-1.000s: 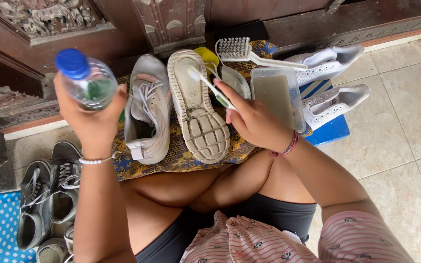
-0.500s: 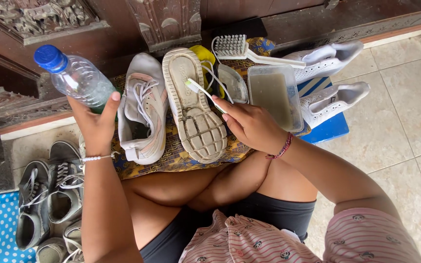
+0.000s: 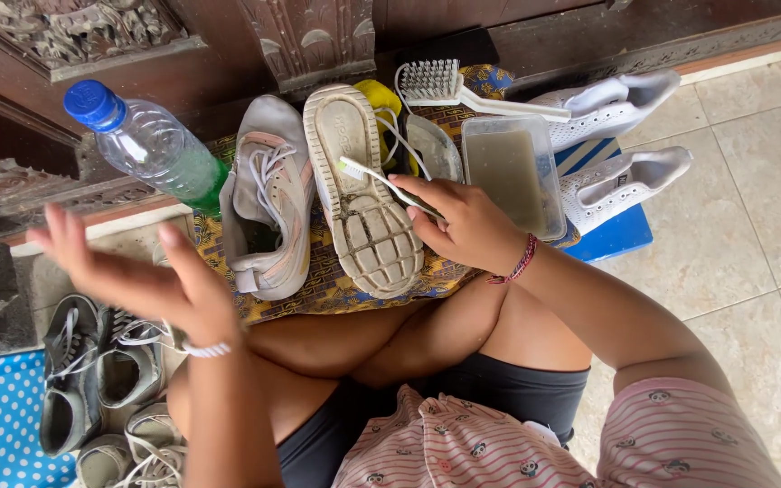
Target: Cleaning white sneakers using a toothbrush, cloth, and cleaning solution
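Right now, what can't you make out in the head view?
- Left hand: motion-blurred, open.
- Toothbrush: handle end hidden inside right hand.
- Tub: murky contents, unidentifiable.
- Yellow item: mostly hidden behind upturned shoe.
- Grey shoes: cut off by bottom edge.

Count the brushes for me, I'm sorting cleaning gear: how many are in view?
2: a toothbrush in the right hand, and a white scrub brush beyond the shoes.
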